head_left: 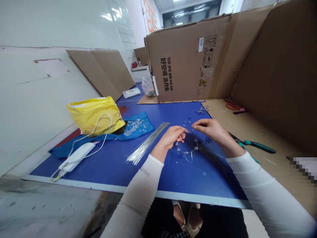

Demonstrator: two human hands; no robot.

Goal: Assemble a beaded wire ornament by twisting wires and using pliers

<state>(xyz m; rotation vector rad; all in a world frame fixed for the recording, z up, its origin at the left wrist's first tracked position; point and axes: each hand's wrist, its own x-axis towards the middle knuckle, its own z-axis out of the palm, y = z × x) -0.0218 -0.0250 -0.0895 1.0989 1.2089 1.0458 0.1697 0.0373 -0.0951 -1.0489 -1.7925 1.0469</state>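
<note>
Above the blue table top (pixel 158 178), my left hand (pixel 175 135) pinches a thin wire of a beaded loop (pixel 187 152). Clear beads are spaced along the loop, which hangs below both hands. My right hand (pixel 206 127) has thumb and forefinger pressed together near a small bead at the wire's end; what is between those fingertips is too small to make out. To the left of my left hand lies a bundle of straight silvery wires (pixel 146 145). Dark thin wires (pixel 213 157) lie under my right wrist.
Clear beads (pixel 135 127) lie on a blue cloth (pixel 146 120), beside a yellow bag (pixel 96 114) and a white power strip (pixel 78 157). Green-handled pliers (pixel 259 145) and red scissors (pixel 232 105) rest on cardboard at right. A large cardboard box (pixel 188 62) stands behind.
</note>
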